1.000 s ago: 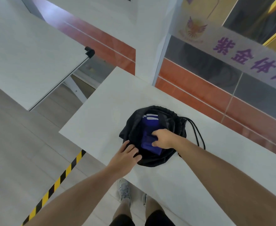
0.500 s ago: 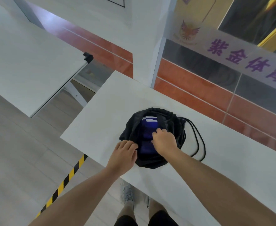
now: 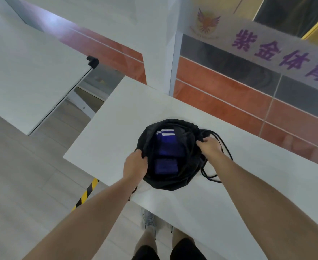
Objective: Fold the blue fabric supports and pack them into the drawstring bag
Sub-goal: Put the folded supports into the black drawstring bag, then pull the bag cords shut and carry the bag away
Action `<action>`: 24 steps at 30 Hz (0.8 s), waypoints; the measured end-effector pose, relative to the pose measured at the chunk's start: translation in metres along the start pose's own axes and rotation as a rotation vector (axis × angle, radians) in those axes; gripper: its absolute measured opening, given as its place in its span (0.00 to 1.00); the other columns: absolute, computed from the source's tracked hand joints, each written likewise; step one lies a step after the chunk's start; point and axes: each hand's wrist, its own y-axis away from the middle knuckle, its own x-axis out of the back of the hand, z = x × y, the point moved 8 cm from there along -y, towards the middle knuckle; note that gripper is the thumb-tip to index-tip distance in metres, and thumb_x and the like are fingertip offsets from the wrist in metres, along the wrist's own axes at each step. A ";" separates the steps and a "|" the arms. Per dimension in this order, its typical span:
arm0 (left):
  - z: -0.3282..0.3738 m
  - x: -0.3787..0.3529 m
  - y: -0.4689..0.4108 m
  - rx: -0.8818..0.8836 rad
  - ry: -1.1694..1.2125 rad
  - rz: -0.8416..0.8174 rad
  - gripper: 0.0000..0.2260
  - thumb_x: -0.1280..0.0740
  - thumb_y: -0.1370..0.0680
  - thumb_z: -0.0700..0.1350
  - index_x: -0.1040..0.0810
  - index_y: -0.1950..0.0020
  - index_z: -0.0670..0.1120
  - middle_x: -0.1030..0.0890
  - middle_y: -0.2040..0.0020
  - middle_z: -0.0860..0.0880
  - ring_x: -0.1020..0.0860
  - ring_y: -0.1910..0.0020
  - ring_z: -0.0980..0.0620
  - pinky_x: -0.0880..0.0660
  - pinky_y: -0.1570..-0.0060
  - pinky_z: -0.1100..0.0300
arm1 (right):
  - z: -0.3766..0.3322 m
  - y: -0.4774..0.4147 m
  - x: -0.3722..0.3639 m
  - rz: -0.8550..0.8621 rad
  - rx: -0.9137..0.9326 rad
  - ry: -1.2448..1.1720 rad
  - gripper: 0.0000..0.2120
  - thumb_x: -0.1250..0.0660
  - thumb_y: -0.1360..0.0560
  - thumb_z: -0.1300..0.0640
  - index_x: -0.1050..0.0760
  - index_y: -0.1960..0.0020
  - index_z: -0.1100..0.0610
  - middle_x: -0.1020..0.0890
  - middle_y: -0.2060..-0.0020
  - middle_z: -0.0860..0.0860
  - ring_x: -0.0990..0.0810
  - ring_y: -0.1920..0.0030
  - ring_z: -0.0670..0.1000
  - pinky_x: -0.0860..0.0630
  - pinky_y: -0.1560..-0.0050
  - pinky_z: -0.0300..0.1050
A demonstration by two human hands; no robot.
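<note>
Two hands: both are on the mouth of the black drawstring bag (image 3: 173, 182), one at each side, holding it spread wide.
Left hand (image 3: 135, 164): fingers curled over the near-left rim, gripping the cloth.
Right hand (image 3: 209, 147): fingers bunched round the right rim, close to where the cords (image 3: 226, 148) come out.
Blue fabric supports (image 3: 168, 147): folded and lying inside the bag, one with white stripes toward the far side, another nearer the person.
Bag: sits on the white table (image 3: 116, 128) near its front edge, cords looped on the tabletop to its right.
Floor: yellow-and-black tape (image 3: 86, 194) runs below the table edge.
</note>
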 end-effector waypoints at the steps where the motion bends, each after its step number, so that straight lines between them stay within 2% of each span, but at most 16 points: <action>1: 0.003 0.005 0.000 -0.014 0.007 0.015 0.06 0.39 0.19 0.46 0.27 0.48 0.44 0.21 0.51 0.46 0.23 0.51 0.43 0.28 0.54 0.52 | -0.001 0.004 0.005 0.015 0.006 0.001 0.13 0.34 0.24 0.55 0.28 0.66 0.56 0.22 0.69 0.55 0.24 0.69 0.55 0.31 0.70 0.43; 3: 0.011 0.021 0.002 -0.032 0.080 0.058 0.07 0.42 0.17 0.47 0.27 0.47 0.45 0.22 0.51 0.48 0.23 0.53 0.46 0.27 0.55 0.52 | -0.007 0.018 0.023 0.051 0.041 0.021 0.09 0.35 0.25 0.57 0.29 0.64 0.56 0.21 0.68 0.54 0.24 0.69 0.53 0.33 0.71 0.43; 6: 0.022 0.054 0.007 -0.028 0.214 0.137 0.08 0.46 0.16 0.48 0.30 0.47 0.48 0.22 0.55 0.49 0.23 0.57 0.48 0.22 0.56 0.48 | -0.010 0.045 0.049 0.053 0.085 0.109 0.10 0.37 0.25 0.57 0.33 0.64 0.52 0.25 0.68 0.51 0.26 0.68 0.51 0.37 0.71 0.44; 10: 0.034 0.093 0.011 -0.057 0.237 0.191 0.06 0.49 0.15 0.48 0.35 0.47 0.49 0.25 0.60 0.50 0.24 0.61 0.48 0.25 0.61 0.49 | -0.005 0.072 0.077 0.032 0.088 0.253 0.06 0.39 0.27 0.51 0.28 0.59 0.52 0.19 0.61 0.52 0.21 0.62 0.53 0.30 0.68 0.43; 13: 0.034 0.111 0.007 -0.031 0.267 0.203 0.05 0.50 0.15 0.50 0.37 0.46 0.52 0.24 0.59 0.47 0.22 0.61 0.45 0.20 0.61 0.47 | -0.007 0.089 0.091 -0.008 0.103 0.381 0.07 0.39 0.30 0.49 0.25 0.58 0.52 0.19 0.58 0.51 0.20 0.58 0.53 0.23 0.61 0.44; 15: 0.035 0.121 0.003 -0.040 0.268 0.188 0.06 0.50 0.15 0.49 0.35 0.46 0.51 0.23 0.58 0.45 0.21 0.61 0.44 0.21 0.61 0.48 | -0.008 0.098 0.096 0.018 0.124 0.566 0.12 0.39 0.32 0.47 0.26 0.54 0.52 0.21 0.52 0.52 0.21 0.51 0.55 0.22 0.51 0.49; 17: 0.038 0.127 0.002 -0.093 0.234 0.149 0.07 0.49 0.15 0.48 0.33 0.46 0.50 0.22 0.58 0.45 0.22 0.61 0.44 0.23 0.62 0.50 | -0.006 0.104 0.098 0.067 0.106 0.734 0.21 0.37 0.32 0.46 0.29 0.41 0.53 0.26 0.42 0.55 0.26 0.41 0.59 0.26 0.43 0.55; 18: 0.040 0.129 0.002 -0.130 0.212 0.122 0.07 0.49 0.15 0.48 0.32 0.46 0.50 0.22 0.59 0.45 0.22 0.61 0.45 0.24 0.63 0.51 | -0.005 0.103 0.097 0.083 0.101 0.763 0.28 0.36 0.32 0.47 0.34 0.34 0.53 0.29 0.37 0.56 0.29 0.37 0.60 0.28 0.41 0.56; 20: 0.046 0.131 0.004 -0.227 0.117 0.077 0.07 0.48 0.15 0.48 0.31 0.46 0.52 0.22 0.60 0.47 0.22 0.61 0.46 0.24 0.63 0.52 | -0.014 0.100 0.092 0.074 0.168 0.747 0.37 0.35 0.32 0.51 0.45 0.26 0.52 0.36 0.30 0.57 0.35 0.30 0.61 0.32 0.35 0.57; 22: 0.051 0.132 0.006 -0.307 0.012 0.037 0.07 0.48 0.15 0.47 0.32 0.47 0.52 0.22 0.61 0.48 0.22 0.63 0.48 0.26 0.65 0.54 | -0.028 0.094 0.080 -0.011 0.297 0.656 0.42 0.34 0.32 0.56 0.49 0.22 0.50 0.41 0.24 0.55 0.39 0.25 0.60 0.35 0.29 0.57; 24: 0.053 0.133 0.008 -0.367 -0.033 0.013 0.07 0.47 0.15 0.48 0.32 0.48 0.52 0.22 0.63 0.48 0.22 0.64 0.48 0.27 0.66 0.54 | -0.039 0.086 0.071 -0.111 0.361 0.511 0.42 0.35 0.32 0.59 0.47 0.22 0.48 0.35 0.24 0.53 0.30 0.31 0.58 0.28 0.34 0.55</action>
